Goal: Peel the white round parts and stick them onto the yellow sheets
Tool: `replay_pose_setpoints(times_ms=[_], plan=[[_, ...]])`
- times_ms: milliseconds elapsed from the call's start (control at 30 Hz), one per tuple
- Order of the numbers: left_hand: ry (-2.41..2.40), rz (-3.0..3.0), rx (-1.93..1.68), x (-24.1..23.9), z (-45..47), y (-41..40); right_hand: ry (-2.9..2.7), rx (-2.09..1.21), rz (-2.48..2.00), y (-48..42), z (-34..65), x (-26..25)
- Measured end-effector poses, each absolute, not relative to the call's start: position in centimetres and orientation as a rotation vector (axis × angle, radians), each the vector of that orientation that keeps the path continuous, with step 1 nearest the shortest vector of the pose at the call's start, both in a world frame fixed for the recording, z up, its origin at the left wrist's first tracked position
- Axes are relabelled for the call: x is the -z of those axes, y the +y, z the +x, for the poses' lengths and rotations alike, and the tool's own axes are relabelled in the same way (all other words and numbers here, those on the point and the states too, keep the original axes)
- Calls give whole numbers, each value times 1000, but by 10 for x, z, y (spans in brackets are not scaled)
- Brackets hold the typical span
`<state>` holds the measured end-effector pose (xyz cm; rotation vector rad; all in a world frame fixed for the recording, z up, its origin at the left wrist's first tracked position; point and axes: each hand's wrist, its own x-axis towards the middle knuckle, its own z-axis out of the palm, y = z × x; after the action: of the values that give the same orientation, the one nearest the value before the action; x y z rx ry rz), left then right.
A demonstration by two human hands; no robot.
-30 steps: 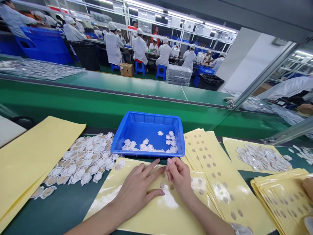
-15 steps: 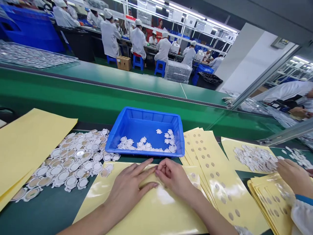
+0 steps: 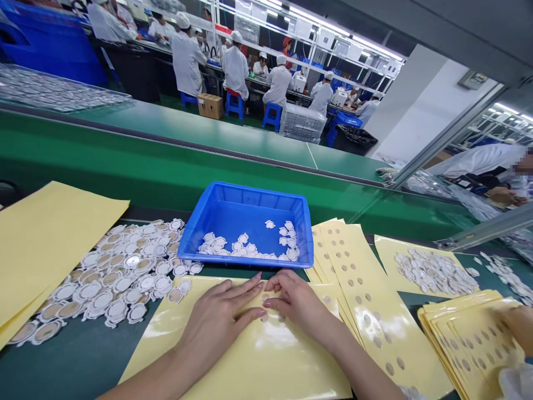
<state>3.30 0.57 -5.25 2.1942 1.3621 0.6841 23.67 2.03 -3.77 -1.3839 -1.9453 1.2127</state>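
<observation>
A glossy yellow sheet (image 3: 250, 361) lies in front of me, with a few small round grey-brown discs on it. My left hand (image 3: 225, 311) rests flat on this sheet, fingers stretched out toward its far edge. Close to those fingertips is my right hand (image 3: 293, 297), with thumb and forefinger parted. Between them a grey-brown disc (image 3: 265, 298) shows on the sheet. Just beyond both hands stands a blue plastic tray (image 3: 258, 259), holding several white round pieces with small tabs (image 3: 245, 249) along its near and right sides.
Left are a heap of white-rimmed round pieces (image 3: 125, 272) and plain yellow sheets (image 3: 54, 239). Right are yellow sheets with rows of discs (image 3: 362, 289), another stack (image 3: 462, 339), and a co-worker's hand (image 3: 522, 328). Beyond runs a green ledge (image 3: 187, 128); people in white sit behind.
My right thumb and forefinger have parted from a pinch, and a disc now shows between them. My left hand has barely moved. The co-worker's hand has moved nearer, over the stack.
</observation>
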Motion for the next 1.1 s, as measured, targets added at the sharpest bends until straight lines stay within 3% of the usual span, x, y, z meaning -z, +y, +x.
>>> replay_pose_setpoints(times_ms=[633, 1100], plan=[[1278, 2142, -654, 48, 32, 12, -1956, -1175, -1394, 21, 231, 33], [1328, 2616, -768, 47, 33, 11, -2015, -972, -1442, 18, 229, 39]])
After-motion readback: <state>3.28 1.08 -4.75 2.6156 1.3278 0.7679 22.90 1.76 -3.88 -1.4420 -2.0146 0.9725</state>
